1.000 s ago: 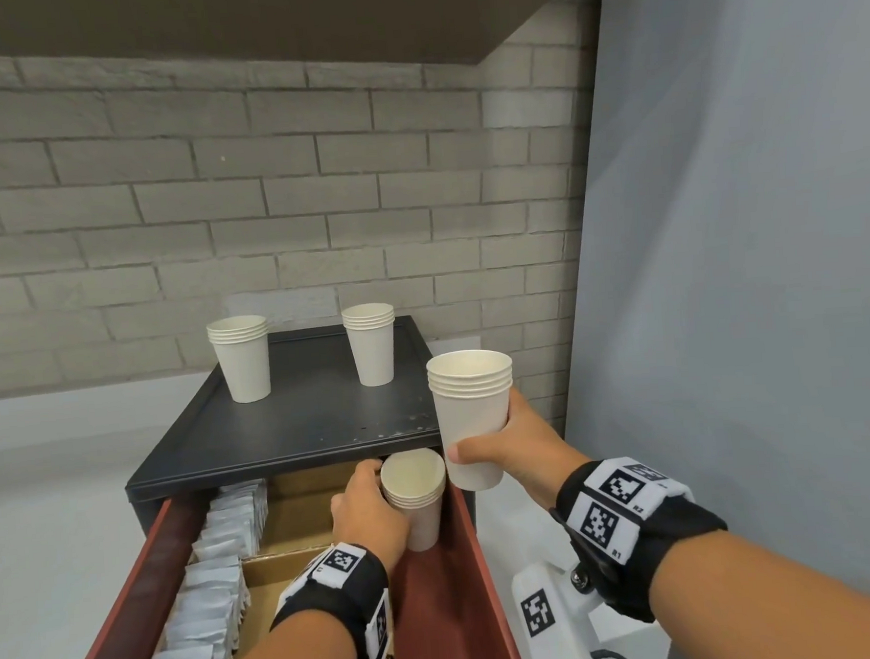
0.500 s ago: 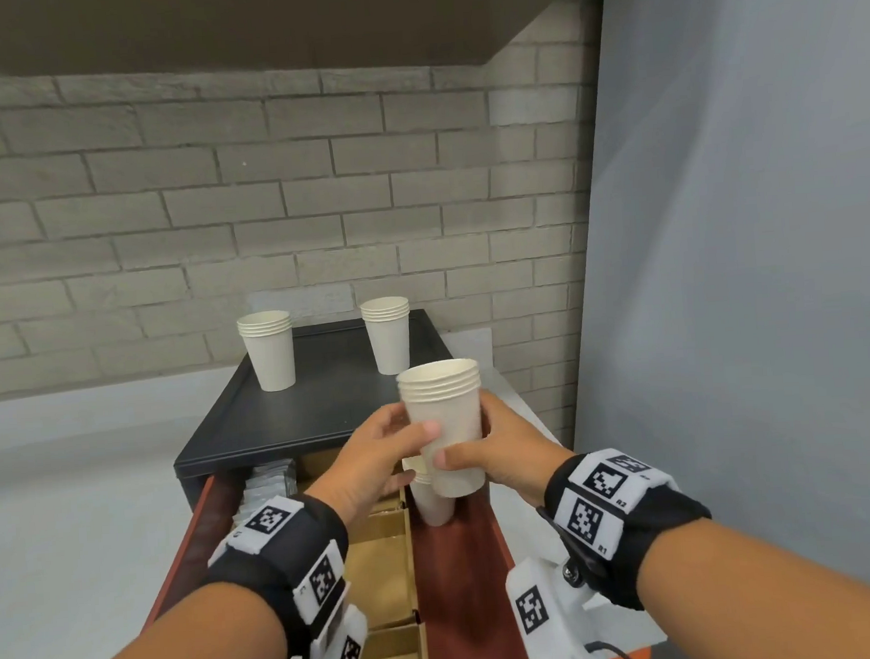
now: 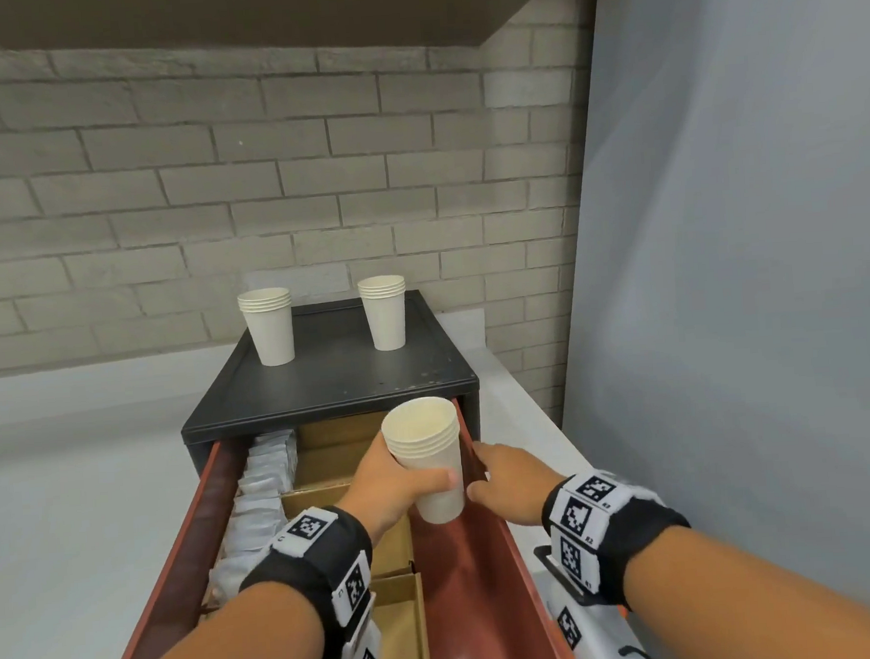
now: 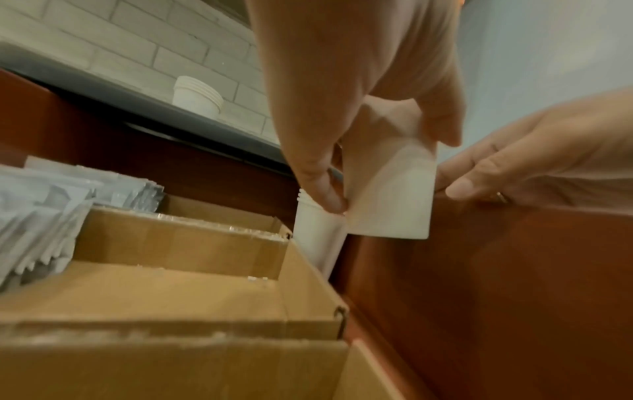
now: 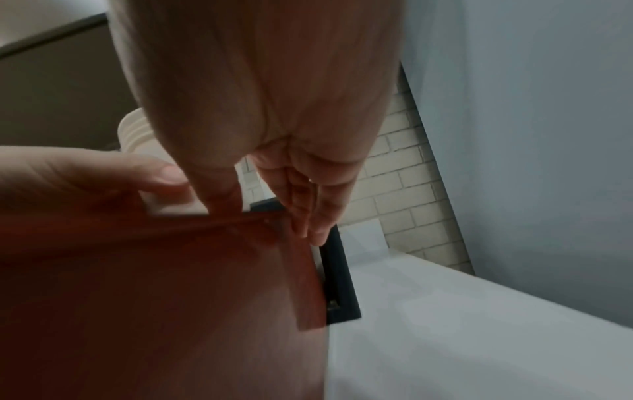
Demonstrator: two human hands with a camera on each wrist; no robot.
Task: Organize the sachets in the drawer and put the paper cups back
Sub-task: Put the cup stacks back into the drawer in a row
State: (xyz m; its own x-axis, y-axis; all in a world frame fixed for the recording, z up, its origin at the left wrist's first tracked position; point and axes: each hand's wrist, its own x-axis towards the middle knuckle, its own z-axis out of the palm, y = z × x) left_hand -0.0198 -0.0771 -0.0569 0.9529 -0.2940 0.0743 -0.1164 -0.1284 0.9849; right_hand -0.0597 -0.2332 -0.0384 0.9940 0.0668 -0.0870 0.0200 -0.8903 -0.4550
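At your twelve o'clock stands a grey brick wall; at three, a plain grey panel, possibly a partition; white counter beneath.

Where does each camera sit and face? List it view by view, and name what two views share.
Head: worn on the head, facing forward and down at the open reddish-brown wooden drawer; both forearms show, the left hand holding the stack of white paper cups.
Left wrist: under the left hand, facing along the fingers to the brown cardboard dividers and white sachets.
Right wrist: under the right hand, facing the drawer's outer side; fingers rest on its rim.
Shared: all three views show the held cup stack.
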